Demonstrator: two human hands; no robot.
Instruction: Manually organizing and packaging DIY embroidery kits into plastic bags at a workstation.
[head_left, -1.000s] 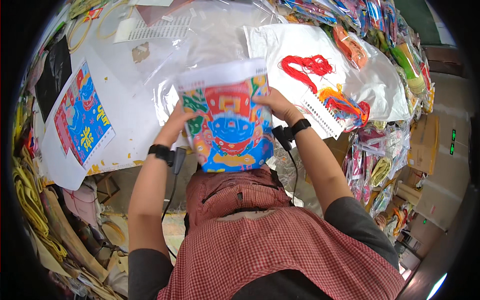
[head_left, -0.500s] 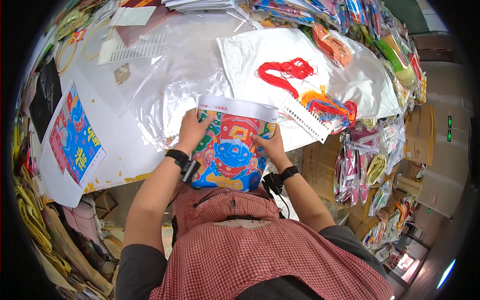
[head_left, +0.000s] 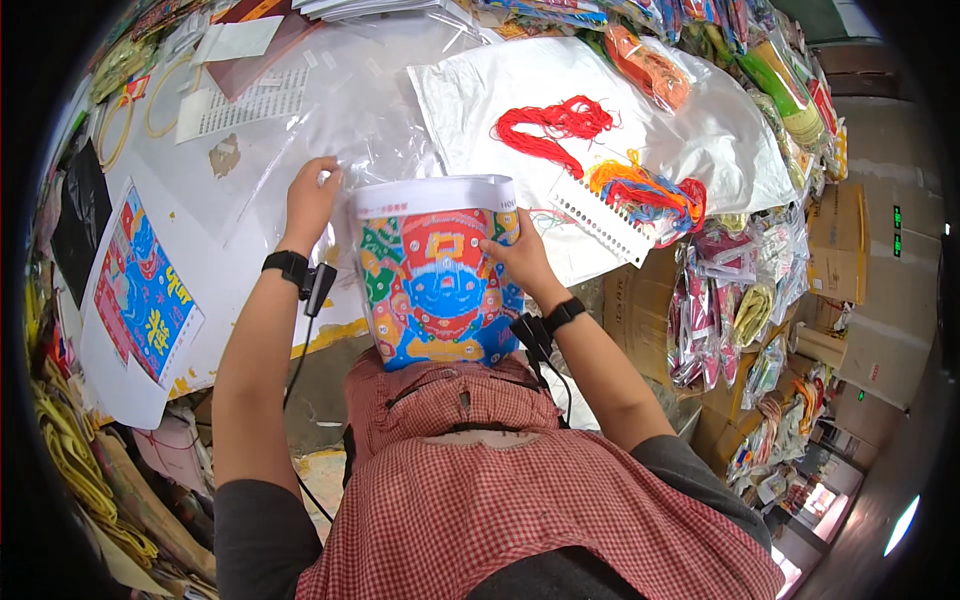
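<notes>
A folded printed sheet (head_left: 440, 290), brightly coloured with a white top band, stands upright at the table's near edge in front of my body. My right hand (head_left: 522, 258) grips its right edge, thumb across the print and fingers behind. To the left and a little beyond it, my left hand (head_left: 314, 192) is raised off the sheet, thumb and fingertips pinched together. Thin clear plastic (head_left: 352, 240), apparently a bag, runs from these fingertips down along the sheet's left side. Its transparency makes its outline hard to follow.
A white bag (head_left: 460, 100) bears red thread (head_left: 545, 130), multicoloured thread (head_left: 650, 195) and a white punched card (head_left: 600, 215). Another printed sheet (head_left: 150, 280) hangs at the table's left edge. Packaged goods (head_left: 705, 330) and cardboard boxes (head_left: 640, 320) crowd the right.
My left hand has let go of the sheet's left edge and moved left and away from me. The clear plastic has shifted from the table toward the sheet. My right hand still grips the sheet.
</notes>
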